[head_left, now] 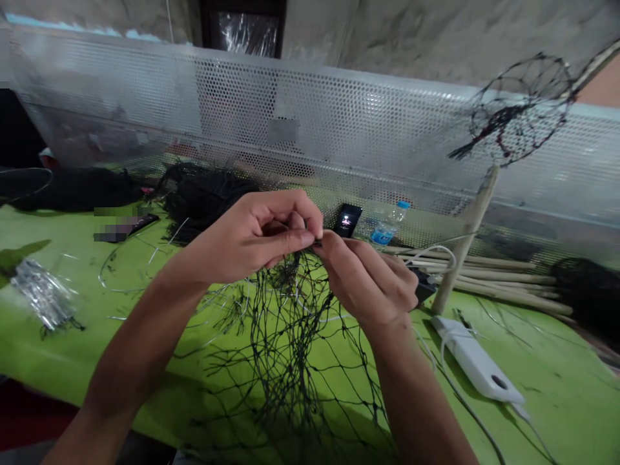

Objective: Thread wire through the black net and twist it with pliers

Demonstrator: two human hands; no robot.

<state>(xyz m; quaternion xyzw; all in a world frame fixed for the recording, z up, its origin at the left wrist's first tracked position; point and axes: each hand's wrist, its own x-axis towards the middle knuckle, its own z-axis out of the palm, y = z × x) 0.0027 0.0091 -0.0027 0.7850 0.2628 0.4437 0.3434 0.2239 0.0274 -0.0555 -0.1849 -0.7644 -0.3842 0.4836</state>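
A black knotted net hangs from my two hands, its lower part spreading over the green tabletop. My left hand pinches the net's gathered top edge between thumb and forefinger. Right beside it, my right hand is closed on the same edge with its fingers curled. The fingertips of both hands nearly touch, and the exact strands between them are hidden. Below my hands, loose cut strands and thin wires lie around the net.
A perforated metal panel stands behind the green table. A hoop with netting is at upper right, near an upright stick. Around lie a bottle, phone, white power strip, sticks and black netting.
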